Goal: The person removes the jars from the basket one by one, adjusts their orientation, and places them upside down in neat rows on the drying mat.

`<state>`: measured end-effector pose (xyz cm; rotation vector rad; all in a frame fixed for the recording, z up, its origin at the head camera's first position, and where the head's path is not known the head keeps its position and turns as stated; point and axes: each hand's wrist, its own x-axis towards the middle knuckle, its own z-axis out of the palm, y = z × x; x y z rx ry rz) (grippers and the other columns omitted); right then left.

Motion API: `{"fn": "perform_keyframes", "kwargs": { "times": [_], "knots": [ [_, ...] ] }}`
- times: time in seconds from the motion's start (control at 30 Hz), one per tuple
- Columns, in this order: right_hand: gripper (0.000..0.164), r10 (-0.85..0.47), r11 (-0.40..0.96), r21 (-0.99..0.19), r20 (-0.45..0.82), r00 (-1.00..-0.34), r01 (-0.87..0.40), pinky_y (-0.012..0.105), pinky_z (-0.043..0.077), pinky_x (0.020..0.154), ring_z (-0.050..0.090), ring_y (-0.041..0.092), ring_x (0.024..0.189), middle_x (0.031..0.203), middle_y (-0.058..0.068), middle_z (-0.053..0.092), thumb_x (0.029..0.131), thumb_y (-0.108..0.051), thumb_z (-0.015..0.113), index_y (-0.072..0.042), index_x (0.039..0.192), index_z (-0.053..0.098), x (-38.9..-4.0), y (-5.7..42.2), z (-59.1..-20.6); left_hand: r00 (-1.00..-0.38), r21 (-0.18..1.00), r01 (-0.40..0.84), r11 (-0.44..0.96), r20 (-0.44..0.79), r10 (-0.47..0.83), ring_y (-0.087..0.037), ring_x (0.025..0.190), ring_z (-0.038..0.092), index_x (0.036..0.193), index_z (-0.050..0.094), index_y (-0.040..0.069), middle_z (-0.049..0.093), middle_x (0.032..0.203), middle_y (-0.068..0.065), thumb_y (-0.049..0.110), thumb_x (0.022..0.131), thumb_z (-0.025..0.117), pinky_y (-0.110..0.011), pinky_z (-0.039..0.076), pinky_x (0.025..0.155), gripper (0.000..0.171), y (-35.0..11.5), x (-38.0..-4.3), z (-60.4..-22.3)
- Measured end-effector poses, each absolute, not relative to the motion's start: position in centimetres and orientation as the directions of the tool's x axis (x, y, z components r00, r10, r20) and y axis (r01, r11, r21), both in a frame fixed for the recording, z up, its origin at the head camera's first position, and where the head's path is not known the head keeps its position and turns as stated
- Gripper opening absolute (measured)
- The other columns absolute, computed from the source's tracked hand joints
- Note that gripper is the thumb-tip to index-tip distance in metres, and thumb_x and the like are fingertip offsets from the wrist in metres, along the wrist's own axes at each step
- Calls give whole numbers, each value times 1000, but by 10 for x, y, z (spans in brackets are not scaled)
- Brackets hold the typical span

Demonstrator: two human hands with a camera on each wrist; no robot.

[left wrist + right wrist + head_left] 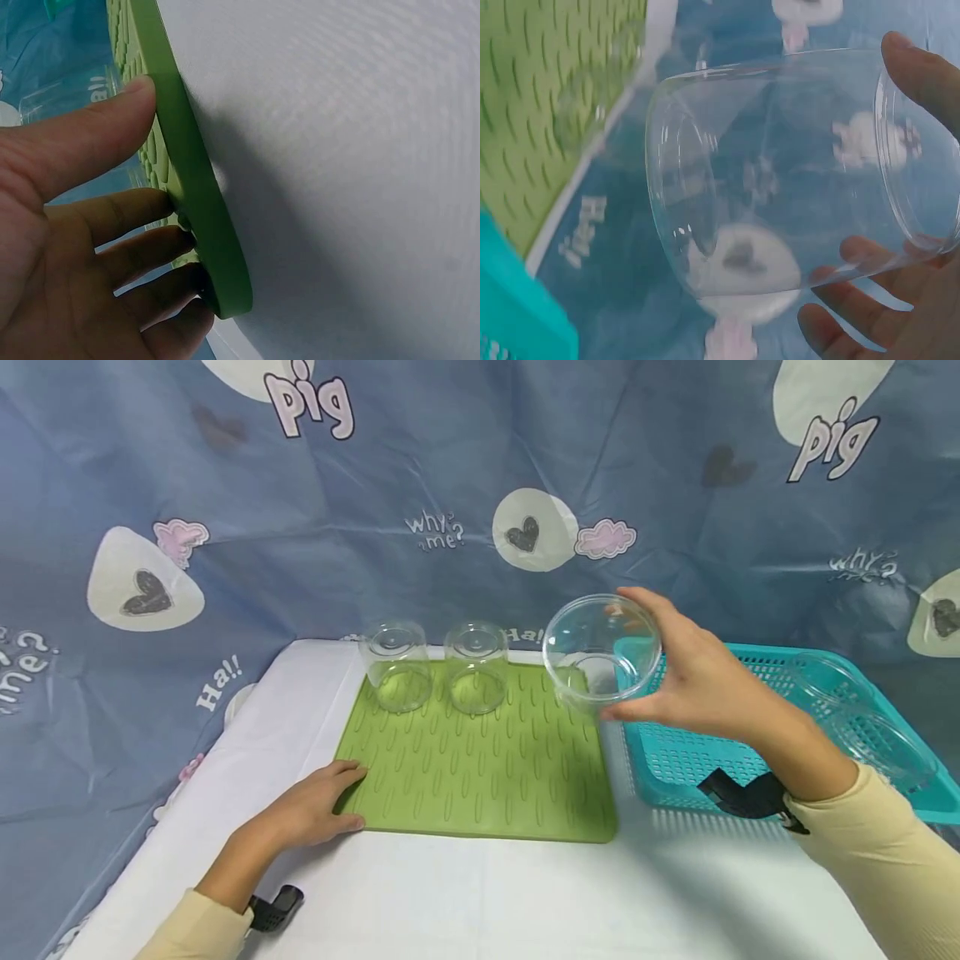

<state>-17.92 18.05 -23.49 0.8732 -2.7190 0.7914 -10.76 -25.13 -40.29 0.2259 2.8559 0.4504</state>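
Note:
My right hand [690, 681] grips a clear plastic cup [592, 643] near its rim, thumb on one side and fingers on the other. The cup is held up over the back right of a green ribbed mat [480, 777], its open mouth tilted toward the head camera. In the right wrist view the cup [765, 172] lies sideways and looks see-through with nothing in it. My left hand [315, 806] rests at the mat's front left corner; in the left wrist view its thumb and fingertips touch the mat's edge [191, 172]. Two clear cups [395, 668] [477, 668] stand upside down at the mat's back left.
A turquoise perforated basket [645, 777] stands right of the mat, with clear cups [881, 743] lying at its right side. White cloth [450, 893] covers the table. A blue printed sheet [465, 460] hangs behind it.

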Motion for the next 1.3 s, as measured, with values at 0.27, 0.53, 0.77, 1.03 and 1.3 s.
{"fn": "perform_keyframes", "kwargs": {
  "times": [0.27, 0.53, 0.77, 1.03, 1.3],
  "knots": [
    [121, -626, 647, -338, 276, -729, -683, 50, 53, 94, 55, 25, 118, 129, 5, 58, 58, -46, 95, -22, 155, 27, -168, 138, -247, -960, 329, 120, 937, -201, 194, -50, 136, 42, 143, 47, -5, 42, 150, -27, 28, 84, 78, -62, 41, 109, 73, -253, -106, -399],
    [125, -675, 629, -290, 256, -691, -722, 49, 55, 94, 57, 26, 120, 130, 7, 60, 56, -51, 94, -17, 155, 26, -171, 117, -256, -960, 329, 137, 934, -187, 206, -50, 136, 42, 143, 47, -5, 42, 150, -28, 27, 85, 77, -62, 41, 109, 73, -252, -107, -398],
    [123, -697, 616, -281, 242, -675, -736, 46, 56, 96, 59, 27, 118, 129, 7, 61, 56, -53, 94, -11, 153, 29, -176, 106, -263, -961, 329, 119, 937, -198, 192, -50, 137, 42, 143, 47, -5, 41, 151, -27, 27, 85, 77, -61, 41, 110, 73, -251, -107, -398],
    [121, -708, 599, -271, 261, -657, -753, 48, 54, 100, 57, 27, 121, 132, 8, 58, 56, -53, 94, -8, 150, 32, -180, 103, -269, -961, 329, 105, 939, -208, 180, -49, 138, 41, 143, 47, -4, 41, 151, -27, 28, 84, 78, -61, 40, 111, 74, -251, -107, -399],
    [118, -689, 593, -294, 296, -661, -749, 46, 57, 90, 61, 27, 109, 130, 10, 54, 57, -49, 94, -12, 150, 32, -182, 105, -275, -950, 383, 185, 905, -165, 265, -51, 135, 44, 138, 51, -8, 47, 145, -31, 26, 88, 74, -63, 40, 110, 65, -263, -109, -393]
  ]
}}
